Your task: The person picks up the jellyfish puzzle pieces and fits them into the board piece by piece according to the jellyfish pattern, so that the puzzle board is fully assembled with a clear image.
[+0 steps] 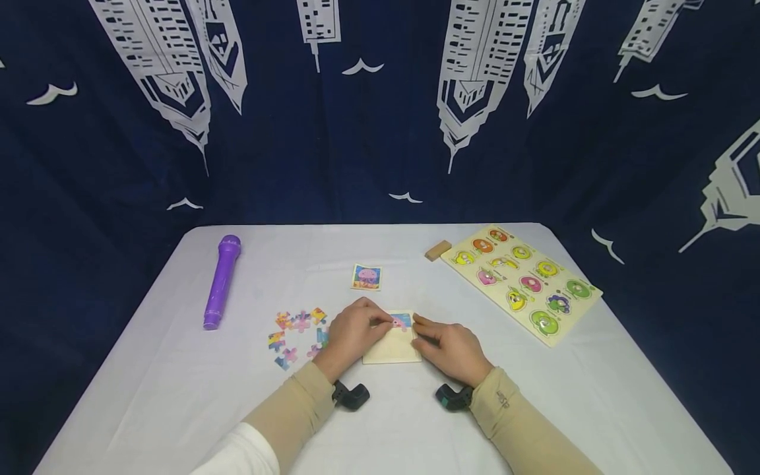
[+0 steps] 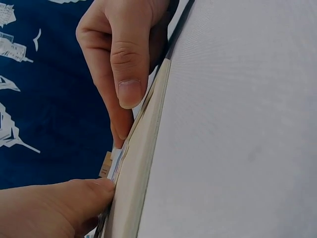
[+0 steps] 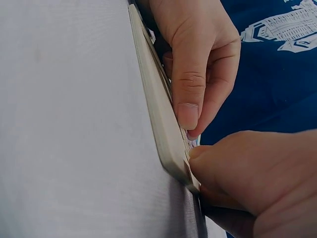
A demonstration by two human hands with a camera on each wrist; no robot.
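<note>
One purple microphone-shaped wand point(image 1: 222, 282), well left of the left hand point(image 1: 353, 331); multicoloured jigsaw pieces point(image 1: 301, 321), just beside that hand, its grasp on any piece undeterminable; pale wooden frame point(image 1: 388, 349), between that and the right hand point(image 1: 454, 348), which grips the frame's edge; cream fruit-picture board point(image 1: 537, 301), beyond the right hand.

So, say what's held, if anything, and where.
Can't be told: the left hand touches puzzle pieces, the right hand the right edge of the tray.

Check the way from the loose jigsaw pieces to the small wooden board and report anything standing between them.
The left hand is in the way, between the loose jigsaw pieces and the small wooden board. No other obstacle shows there.
</note>
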